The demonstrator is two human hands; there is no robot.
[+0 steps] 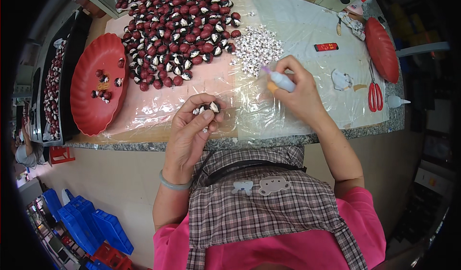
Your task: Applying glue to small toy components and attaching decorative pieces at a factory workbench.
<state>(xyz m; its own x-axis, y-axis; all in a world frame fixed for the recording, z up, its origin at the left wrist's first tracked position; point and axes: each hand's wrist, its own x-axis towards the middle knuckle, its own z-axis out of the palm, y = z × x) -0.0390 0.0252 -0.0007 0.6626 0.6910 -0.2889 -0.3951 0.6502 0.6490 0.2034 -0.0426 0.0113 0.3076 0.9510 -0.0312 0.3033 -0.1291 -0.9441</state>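
Near the counter's front edge, pinching a dark-and-white ball with left hand, gripping a squeeze bottle with right hand, beside white pieces.

A small black-and-white piece is being held; farther and to the right, a pale bottle is tilting, its purple tip pointing far left.
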